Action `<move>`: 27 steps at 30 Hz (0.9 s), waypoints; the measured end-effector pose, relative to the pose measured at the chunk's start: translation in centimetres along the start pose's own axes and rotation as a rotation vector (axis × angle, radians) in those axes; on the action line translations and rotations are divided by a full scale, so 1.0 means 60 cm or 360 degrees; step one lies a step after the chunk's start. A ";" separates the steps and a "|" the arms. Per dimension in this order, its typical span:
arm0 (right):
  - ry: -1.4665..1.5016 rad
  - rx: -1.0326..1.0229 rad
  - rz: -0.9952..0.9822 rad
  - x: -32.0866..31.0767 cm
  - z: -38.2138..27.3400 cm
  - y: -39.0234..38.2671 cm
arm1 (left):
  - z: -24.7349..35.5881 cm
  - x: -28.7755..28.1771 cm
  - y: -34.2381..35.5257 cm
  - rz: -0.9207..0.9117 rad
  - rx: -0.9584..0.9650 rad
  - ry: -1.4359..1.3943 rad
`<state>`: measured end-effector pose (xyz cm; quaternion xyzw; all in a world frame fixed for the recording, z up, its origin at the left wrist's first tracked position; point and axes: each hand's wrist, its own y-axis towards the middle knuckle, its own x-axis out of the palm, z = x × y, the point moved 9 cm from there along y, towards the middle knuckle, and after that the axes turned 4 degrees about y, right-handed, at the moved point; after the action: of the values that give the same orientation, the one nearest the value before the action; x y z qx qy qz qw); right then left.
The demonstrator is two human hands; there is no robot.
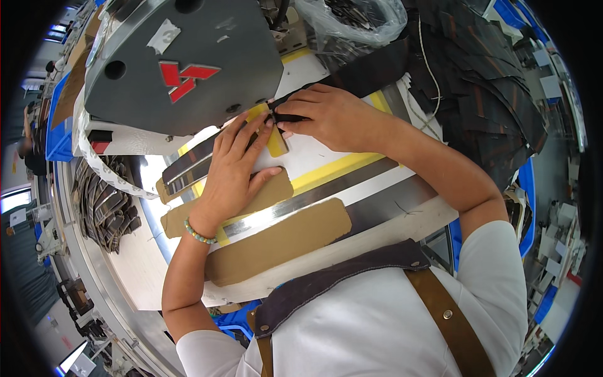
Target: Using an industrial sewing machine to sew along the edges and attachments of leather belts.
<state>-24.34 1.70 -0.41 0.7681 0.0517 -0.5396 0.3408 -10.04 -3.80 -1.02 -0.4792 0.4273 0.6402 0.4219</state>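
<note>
A grey sewing-machine-like head (207, 69) with a red emblem overhangs the work surface. Under its near edge runs a dark fabric strip (195, 164), passing beneath a yellow-taped piece (276, 143). My left hand (233, 166) lies over the strip with its fingers stretched out, thumb apart, fingertips beside the yellow-taped piece. Just right of it, my right hand (336, 116) pinches dark fabric (290, 113) between bent fingers. What lies under the left palm is hidden, as is the spot below the machine head.
Brown cardboard-like pads (282, 242) and yellow tape (342, 168) cover parts of the work surface. Dark cut pieces (477, 88) are heaped at the right; another bundle (107, 204) sits at the left. A clear plastic bag (383, 28) stands behind, and a pale cord (428, 63) hangs nearby.
</note>
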 end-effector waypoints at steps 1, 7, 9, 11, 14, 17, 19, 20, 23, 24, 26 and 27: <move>0.0017 0.0015 -0.0003 -0.001 0.002 0.000 | 0.004 0.000 0.003 0.0001 -0.0003 0.0001; 0.0129 0.0301 -0.0059 -0.013 0.012 0.003 | 0.023 0.005 0.022 0.0077 -0.0057 0.0182; 0.0200 0.0475 -0.0118 -0.011 0.025 -0.001 | 0.022 0.004 0.030 0.0116 -0.0109 0.0108; 0.0078 0.0183 0.0013 -0.013 0.001 0.000 | 0.021 -0.006 0.034 0.0122 -0.0109 0.0044; -0.0031 0.0083 0.0093 -0.004 -0.003 -0.006 | 0.010 -0.013 0.027 0.0185 -0.0086 -0.0098; -0.0038 0.0086 0.0049 0.004 0.002 -0.007 | -0.014 -0.017 0.003 0.0263 -0.0145 -0.0232; -0.0053 0.0082 0.0046 0.005 0.003 -0.006 | -0.026 -0.018 -0.007 0.0282 -0.0222 -0.0290; -0.0069 0.0071 0.0045 0.005 0.002 -0.005 | -0.030 -0.020 -0.009 0.0269 -0.0270 -0.0294; -0.0073 0.0080 0.0022 0.004 0.001 -0.004 | -0.021 -0.025 0.001 0.0237 -0.0275 -0.0246; -0.0073 0.0076 0.0020 0.003 0.000 -0.003 | -0.012 -0.023 0.008 0.0217 -0.0230 -0.0190; -0.0051 0.0080 0.0011 0.004 0.001 -0.003 | -0.003 -0.015 0.020 0.0240 -0.0153 -0.0075; -0.0052 0.0079 0.0010 0.004 0.000 -0.003 | 0.005 -0.013 0.023 0.0259 -0.0074 0.0040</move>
<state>-24.32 1.77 -0.68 0.7676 0.0303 -0.5521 0.3242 -11.27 -3.99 0.01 -0.4605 0.4552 0.6759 0.3519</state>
